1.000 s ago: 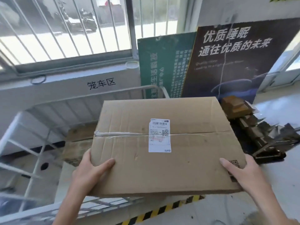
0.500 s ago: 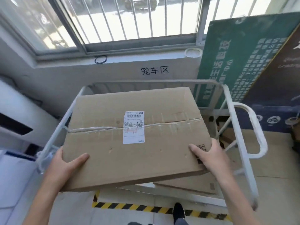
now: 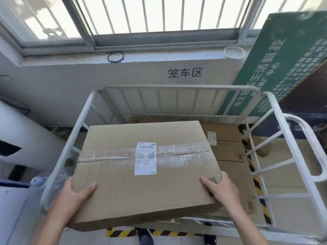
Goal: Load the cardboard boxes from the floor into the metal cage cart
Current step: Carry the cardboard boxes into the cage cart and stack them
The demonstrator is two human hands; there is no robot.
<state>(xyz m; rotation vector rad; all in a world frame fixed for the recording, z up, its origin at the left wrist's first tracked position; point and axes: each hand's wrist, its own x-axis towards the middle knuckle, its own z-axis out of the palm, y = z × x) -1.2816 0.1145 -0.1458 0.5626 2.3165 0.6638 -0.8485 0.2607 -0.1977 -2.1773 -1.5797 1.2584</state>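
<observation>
- Left hand (image 3: 76, 197) grips the near left corner of the cardboard box (image 3: 123, 191), thumb on top, fingers tucked underneath.
- Right hand (image 3: 221, 190) has the near right corner the same way, thumb right by a printed QR code.
- Box hangs over the open top of the metal cage cart (image 3: 177, 87), white shipping label (image 3: 145, 158) facing up.
- Another box (image 3: 228, 149) lies inside the cart, partly under the held one.
- Green sign (image 3: 283, 59) leans behind the cart's right side, and there's striped tape (image 3: 122, 232) on the floor.

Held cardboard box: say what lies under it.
A labelled cardboard box lies in the cage cart, showing right of the held box; whatever else lies beneath is covered.
</observation>
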